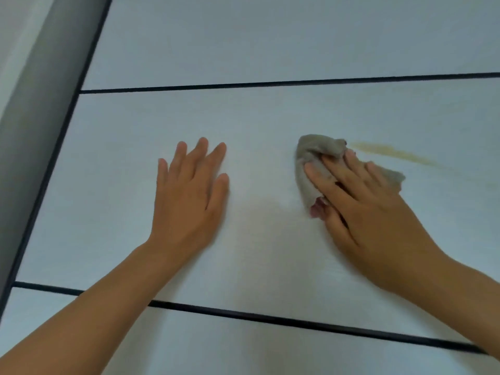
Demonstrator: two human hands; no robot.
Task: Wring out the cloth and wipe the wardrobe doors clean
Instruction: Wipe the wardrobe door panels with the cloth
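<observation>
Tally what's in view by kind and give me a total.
Hands: 2, left hand and right hand
Cloth: 1
Yellow stain: 1
Door panels: 3, top, middle, bottom
Dark grooves: 2, upper, lower
Total: 9

A home interior: pale wardrobe doors (270, 117), dark seams (270, 83).

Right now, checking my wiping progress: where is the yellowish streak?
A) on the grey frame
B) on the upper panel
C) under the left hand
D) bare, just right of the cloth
D: the yellowish streak lies uncovered beside the cloth the right hand presses.
</observation>
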